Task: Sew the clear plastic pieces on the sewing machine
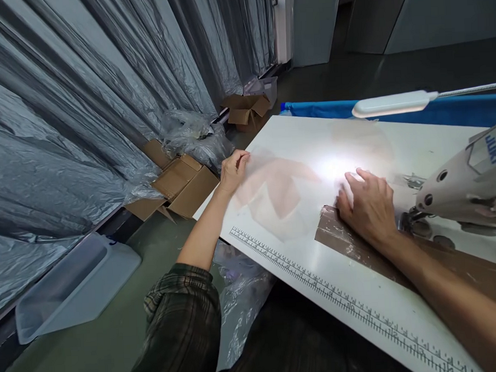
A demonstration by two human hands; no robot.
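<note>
A thin, translucent pale sheet (281, 190) lies spread on the white sewing table (317, 270). My left hand (233, 173) sits at the table's left edge, fingers curled and pinching the sheet's left end. My right hand (366, 205) lies flat with fingers stretched on the sheet's right part, just left of the needle area of the white sewing machine (465, 184). Lamp glare washes out the sheet between my hands.
A white lamp bar (392, 103) hangs over the table. A printed ruler (343, 299) runs along the table's front edge, beside a brown tape strip (357, 247). On the floor to the left: open cardboard boxes (182, 183), plastic bags (196, 136), a grey plastic bin (71, 287), plastic curtains.
</note>
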